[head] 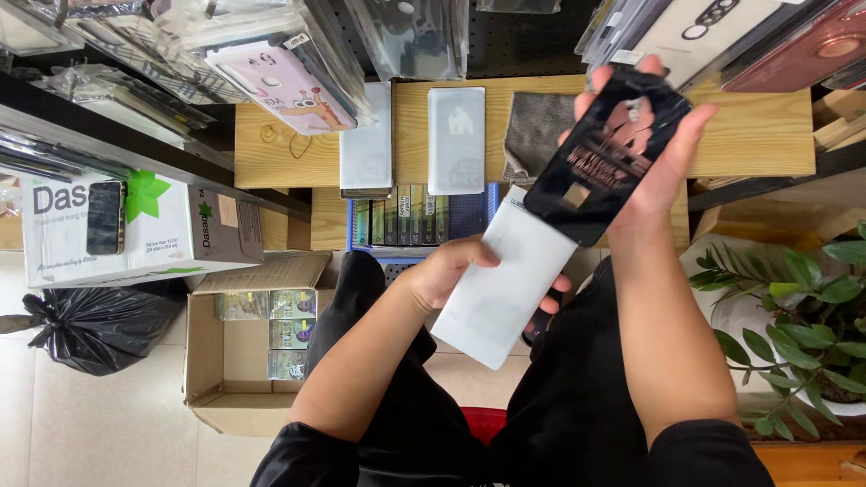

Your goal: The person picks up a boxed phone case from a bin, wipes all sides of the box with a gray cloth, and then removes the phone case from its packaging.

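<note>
Your left hand point(451, 271) grips the white sleeve point(505, 289) low at six o'clock; your right hand point(654, 167) clasps the black glossy pack point(609, 153) at one o'clock. Keep both level, and pull straight, I'd judge, above the wooden shelf point(758, 135).

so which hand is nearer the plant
Right. The right hand holds a black phone just up and left of the plant; the left hand, gripping a white box, sits farther left.
</note>
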